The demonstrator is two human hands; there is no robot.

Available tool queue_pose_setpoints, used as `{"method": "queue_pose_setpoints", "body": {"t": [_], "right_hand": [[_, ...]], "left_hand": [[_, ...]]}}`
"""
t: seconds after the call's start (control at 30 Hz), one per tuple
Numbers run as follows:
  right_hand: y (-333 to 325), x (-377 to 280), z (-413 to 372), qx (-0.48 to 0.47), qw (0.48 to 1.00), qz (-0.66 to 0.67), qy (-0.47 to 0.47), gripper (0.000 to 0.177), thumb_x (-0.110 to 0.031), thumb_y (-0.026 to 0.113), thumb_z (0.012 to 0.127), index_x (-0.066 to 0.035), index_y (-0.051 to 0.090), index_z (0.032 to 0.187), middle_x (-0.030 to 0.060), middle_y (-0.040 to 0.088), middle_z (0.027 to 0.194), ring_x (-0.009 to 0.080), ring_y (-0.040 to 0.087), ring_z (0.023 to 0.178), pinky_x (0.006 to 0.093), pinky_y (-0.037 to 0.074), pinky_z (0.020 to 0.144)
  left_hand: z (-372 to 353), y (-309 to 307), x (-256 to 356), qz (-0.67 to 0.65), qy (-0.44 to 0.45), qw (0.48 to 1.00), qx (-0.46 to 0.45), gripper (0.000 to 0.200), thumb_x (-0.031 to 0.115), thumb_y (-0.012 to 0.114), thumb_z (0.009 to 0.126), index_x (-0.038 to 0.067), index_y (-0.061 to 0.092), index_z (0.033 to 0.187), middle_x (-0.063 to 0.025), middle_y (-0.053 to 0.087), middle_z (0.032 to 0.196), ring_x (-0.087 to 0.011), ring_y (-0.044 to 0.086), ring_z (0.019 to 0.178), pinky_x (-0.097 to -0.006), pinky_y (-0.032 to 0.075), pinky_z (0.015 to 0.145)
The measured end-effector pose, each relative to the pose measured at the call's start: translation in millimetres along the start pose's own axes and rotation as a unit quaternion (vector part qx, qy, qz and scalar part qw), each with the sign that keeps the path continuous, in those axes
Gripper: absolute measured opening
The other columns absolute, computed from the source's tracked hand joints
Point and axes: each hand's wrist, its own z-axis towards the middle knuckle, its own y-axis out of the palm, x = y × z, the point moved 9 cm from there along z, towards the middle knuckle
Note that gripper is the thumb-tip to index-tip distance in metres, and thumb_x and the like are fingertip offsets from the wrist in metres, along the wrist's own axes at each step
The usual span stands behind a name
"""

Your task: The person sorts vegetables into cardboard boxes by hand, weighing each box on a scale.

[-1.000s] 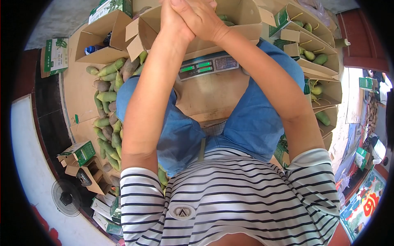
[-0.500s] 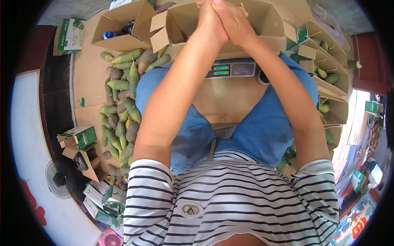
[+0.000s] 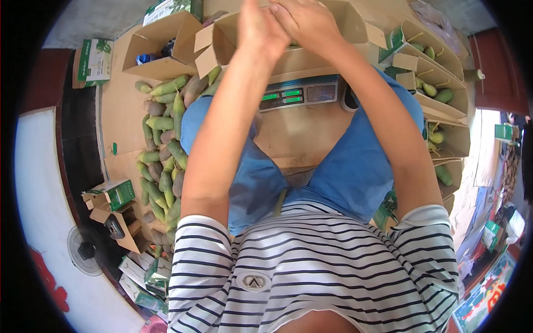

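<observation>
My left hand (image 3: 260, 30) and my right hand (image 3: 308, 25) meet at the top edge of the head view, palms against each other. Both look flat, fingers stretched, though the left is smeared by motion and some fingertips are cut off. I see nothing held in either. Below them stands an open cardboard box (image 3: 350, 60), its inside largely hidden by my hands. A digital scale (image 3: 302, 94) with green displays sits at the near side of the box, between my knees.
Green and brown-skinned radishes (image 3: 161, 172) are heaped on the left. An open carton (image 3: 158, 64) with blue and dark items stands beyond them. To the right are cartons (image 3: 438, 105) holding green radishes. A fan (image 3: 86, 250) and small green-white boxes (image 3: 147, 277) lie lower left.
My hands have shifted slightly left and stay together; the left has turned more upright. The whole view has shifted a little, showing more of the scale's displays.
</observation>
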Motion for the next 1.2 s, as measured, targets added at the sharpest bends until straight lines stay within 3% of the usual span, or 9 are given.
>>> {"method": "queue_pose_setpoints", "body": {"t": [0.07,0.17,0.27,0.43,0.53,0.93,1.03,1.13,1.2], "right_hand": [[-12,11,-4,0.002,0.996,-0.064,0.058,0.035,-0.023,0.043,0.09,0.005,0.055,0.107,0.0243,0.059,0.1,0.0376,0.056,0.098,0.0437,0.044,0.085],[-24,25,-12,0.029,0.984,-0.145,0.1,0.03,-0.019,0.051,0.085,0.004,0.055,0.104,0.024,0.058,0.104,0.0377,0.056,0.098,0.044,0.046,0.082],[-13,38,-9,-0.022,0.983,-0.167,0.069,0.026,-0.019,0.054,0.084,0.003,0.057,0.099,0.0238,0.058,0.103,0.0376,0.056,0.096,0.0439,0.046,0.082],[-1,22,-12,-0.087,0.987,-0.129,0.051,0.024,-0.019,0.054,0.084,0.002,0.059,0.094,0.0213,0.059,0.096,0.0358,0.057,0.094,0.0439,0.047,0.082],[7,17,-15,-0.046,0.985,-0.166,-0.013,0.022,-0.019,0.054,0.084,0.001,0.059,0.091,0.02,0.059,0.093,0.0362,0.058,0.091,0.0437,0.047,0.079],[10,11,-17,-0.08,0.987,-0.141,-0.015,0.023,-0.022,0.055,0.083,0.0,0.058,0.09,0.0206,0.059,0.095,0.0357,0.057,0.092,0.0435,0.045,0.081],[14,9,-16,-0.094,0.984,-0.145,-0.029,0.025,-0.022,0.054,0.083,-0.001,0.059,0.097,0.0193,0.06,0.099,0.0348,0.057,0.093,0.0429,0.045,0.083],[19,11,-16,-0.144,0.976,-0.163,0.017,0.031,-0.024,0.055,0.083,-0.002,0.058,0.105,0.0187,0.059,0.104,0.0342,0.057,0.096,0.0421,0.045,0.083],[23,6,-22,-0.158,0.974,-0.164,-0.003,0.033,-0.028,0.049,0.089,-0.004,0.057,0.109,0.0161,0.059,0.108,0.0313,0.056,0.098,0.0375,0.044,0.084]], "left_hand": [[-13,-10,43,0.15,0.16,0.973,0.077,0.069,0.056,0.05,0.083,-0.001,0.04,0.122,-0.015,0.051,0.124,-0.0315,0.053,0.109,-0.0525,0.039,0.094],[-86,62,117,0.431,0.509,0.742,0.06,0.036,0.021,0.053,0.091,-0.005,0.049,0.115,-0.0137,0.057,0.109,-0.0232,0.059,0.099,-0.0325,0.047,0.086],[-137,89,120,0.578,0.568,0.583,0.061,0.028,0.009,0.056,0.088,-0.005,0.051,0.113,-0.014,0.057,0.111,-0.0212,0.059,0.101,-0.0306,0.046,0.088],[-137,-57,109,0.648,0.22,0.714,0.146,0.034,0.025,0.057,0.09,0.0,0.055,0.112,-0.0097,0.06,0.108,-0.0153,0.053,0.102,-0.0292,0.042,0.088],[-149,-231,11,0.328,-0.075,0.888,0.314,0.043,0.04,0.053,0.086,0.006,0.056,0.113,-0.0089,0.059,0.103,-0.0208,0.053,0.096,-0.0345,0.04,0.09],[-231,-314,-131,-0.049,-0.298,0.829,0.471,0.043,0.04,0.051,0.086,0.008,0.054,0.114,-0.0104,0.058,0.103,-0.025,0.053,0.096,-0.0387,0.041,0.089],[-236,-271,-56,-0.048,-0.185,0.856,0.48,0.043,0.04,0.051,0.086,0.008,0.054,0.114,-0.0108,0.057,0.103,-0.0261,0.054,0.096,-0.0397,0.041,0.089],[-255,-196,101,0.19,0.249,0.901,0.301,0.036,0.024,0.044,0.092,0.002,0.047,0.12,-0.0174,0.052,0.12,-0.031,0.047,0.116,-0.0454,0.042,0.092],[-293,-118,168,0.291,0.529,0.709,0.364,0.037,0.026,0.04,0.092,-0.001,0.05,0.115,-0.0182,0.054,0.118,-0.0288,0.051,0.111,-0.0451,0.041,0.095]]}}
